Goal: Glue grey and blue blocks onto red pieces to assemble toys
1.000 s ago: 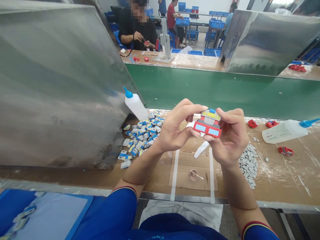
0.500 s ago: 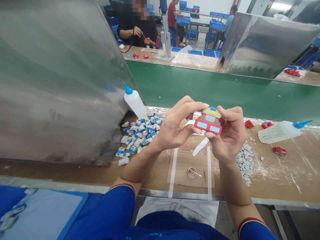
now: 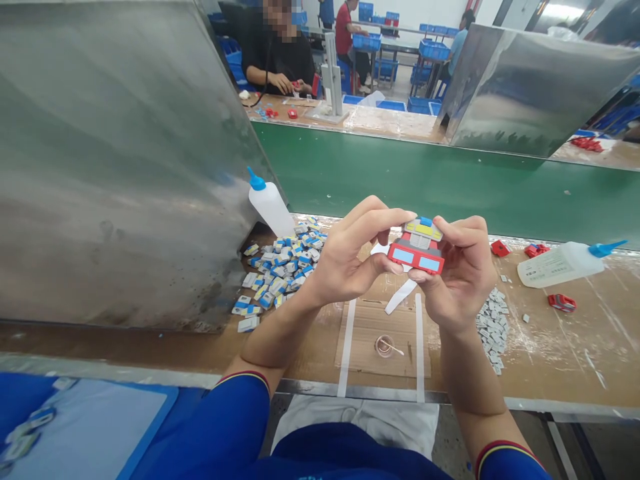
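Note:
A red and grey toy part with light-blue panels and a yellow and blue top is held up above the bench between both hands. My left hand pinches its left side with thumb and index finger. On the right side, my right hand grips it the same way. Below them lies a cardboard sheet with white tape strips, bearing a small clear dish with a cotton swab. A white strip lies just under the hands.
Left are a pile of grey, blue and yellow parts and a white bottle. Right are small grey pieces, another bottle and red parts. A green belt runs behind; a person works beyond it.
The toy part has tilted slightly and dipped a little, still held by both hands. Across the belt, the person's hands have moved lower and closer together.

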The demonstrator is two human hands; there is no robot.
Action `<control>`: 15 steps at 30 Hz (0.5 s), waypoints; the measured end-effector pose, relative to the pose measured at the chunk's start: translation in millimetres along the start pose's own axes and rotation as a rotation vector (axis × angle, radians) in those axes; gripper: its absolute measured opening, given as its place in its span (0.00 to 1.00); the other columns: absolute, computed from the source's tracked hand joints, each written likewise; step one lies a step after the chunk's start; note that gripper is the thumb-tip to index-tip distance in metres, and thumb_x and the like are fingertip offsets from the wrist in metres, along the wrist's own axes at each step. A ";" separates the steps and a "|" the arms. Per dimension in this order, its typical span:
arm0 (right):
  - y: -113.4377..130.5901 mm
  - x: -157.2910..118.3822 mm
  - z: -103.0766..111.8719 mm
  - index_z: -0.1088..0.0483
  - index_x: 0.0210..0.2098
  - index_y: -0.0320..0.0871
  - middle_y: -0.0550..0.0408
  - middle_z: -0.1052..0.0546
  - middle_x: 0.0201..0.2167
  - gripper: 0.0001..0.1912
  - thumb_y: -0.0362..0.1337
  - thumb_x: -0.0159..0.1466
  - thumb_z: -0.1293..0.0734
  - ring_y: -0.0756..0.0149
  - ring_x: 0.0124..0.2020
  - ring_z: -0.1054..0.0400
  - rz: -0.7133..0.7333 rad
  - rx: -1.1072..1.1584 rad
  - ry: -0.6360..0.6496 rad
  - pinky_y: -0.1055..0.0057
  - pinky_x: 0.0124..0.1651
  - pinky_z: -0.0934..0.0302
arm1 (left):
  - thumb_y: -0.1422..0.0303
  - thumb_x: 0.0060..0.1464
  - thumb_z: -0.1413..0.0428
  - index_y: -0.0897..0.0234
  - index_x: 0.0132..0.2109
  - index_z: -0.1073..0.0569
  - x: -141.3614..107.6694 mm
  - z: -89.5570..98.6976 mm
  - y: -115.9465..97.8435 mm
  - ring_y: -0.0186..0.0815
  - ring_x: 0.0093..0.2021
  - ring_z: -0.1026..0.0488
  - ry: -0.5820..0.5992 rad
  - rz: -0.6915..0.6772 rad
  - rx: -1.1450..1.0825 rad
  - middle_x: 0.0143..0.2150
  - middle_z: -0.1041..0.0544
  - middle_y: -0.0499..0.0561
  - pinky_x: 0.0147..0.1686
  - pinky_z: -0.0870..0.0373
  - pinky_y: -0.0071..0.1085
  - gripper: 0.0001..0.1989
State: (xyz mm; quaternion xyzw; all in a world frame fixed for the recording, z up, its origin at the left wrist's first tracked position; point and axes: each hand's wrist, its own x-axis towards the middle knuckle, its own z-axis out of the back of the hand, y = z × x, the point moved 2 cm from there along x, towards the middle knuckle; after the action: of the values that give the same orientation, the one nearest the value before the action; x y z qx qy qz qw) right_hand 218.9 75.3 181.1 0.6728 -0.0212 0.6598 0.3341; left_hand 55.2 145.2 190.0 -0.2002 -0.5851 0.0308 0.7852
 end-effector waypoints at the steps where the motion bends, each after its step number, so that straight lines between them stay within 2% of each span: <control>1: 0.6 -0.4 -0.5 0.24 0.62 0.54 0.58 0.34 0.38 0.22 0.49 0.70 0.25 0.64 0.36 0.38 -0.001 0.004 0.000 0.67 0.29 0.38 | 0.53 0.70 0.39 0.54 0.65 0.23 0.3 -0.4 0.3 0.35 0.36 0.27 -0.003 -0.001 -0.011 0.43 0.23 0.52 0.33 0.26 0.33 0.22; 6: -0.9 -2.4 -0.7 0.25 0.63 0.54 0.58 0.34 0.38 0.23 0.48 0.70 0.25 0.66 0.34 0.38 -0.057 -0.008 0.012 0.69 0.28 0.38 | 0.53 0.70 0.39 0.56 0.65 0.22 0.0 1.8 0.4 0.34 0.37 0.27 0.010 0.030 -0.048 0.43 0.23 0.52 0.34 0.25 0.31 0.22; 9: -7.4 -0.3 2.9 0.26 0.64 0.55 0.58 0.33 0.40 0.25 0.48 0.70 0.24 0.67 0.33 0.36 -0.068 -0.096 0.047 0.69 0.26 0.35 | 0.55 0.71 0.40 0.56 0.66 0.23 -2.2 5.5 0.8 0.37 0.45 0.21 0.084 0.231 -0.044 0.51 0.19 0.55 0.43 0.20 0.33 0.22; 12: -14.1 2.2 5.4 0.27 0.64 0.56 0.56 0.29 0.42 0.25 0.45 0.70 0.24 0.66 0.33 0.32 0.053 -0.293 0.079 0.68 0.26 0.33 | 0.53 0.70 0.38 0.55 0.67 0.24 -5.4 5.4 2.7 0.40 0.52 0.17 0.161 0.457 -0.168 0.60 0.18 0.58 0.48 0.18 0.33 0.24; 15: -17.9 1.7 1.9 0.27 0.64 0.55 0.52 0.25 0.44 0.21 0.42 0.73 0.27 0.62 0.37 0.26 0.174 -0.429 0.104 0.66 0.30 0.27 | 0.51 0.61 0.30 0.57 0.64 0.23 -7.4 -0.6 6.8 0.38 0.50 0.17 0.135 0.595 -0.303 0.57 0.17 0.57 0.47 0.17 0.32 0.29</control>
State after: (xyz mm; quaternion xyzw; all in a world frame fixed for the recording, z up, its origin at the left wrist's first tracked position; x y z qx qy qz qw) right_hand 229.2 89.0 175.3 0.5469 -0.2016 0.7004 0.4120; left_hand 54.7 149.1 180.8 -0.4781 -0.4458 0.1581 0.7401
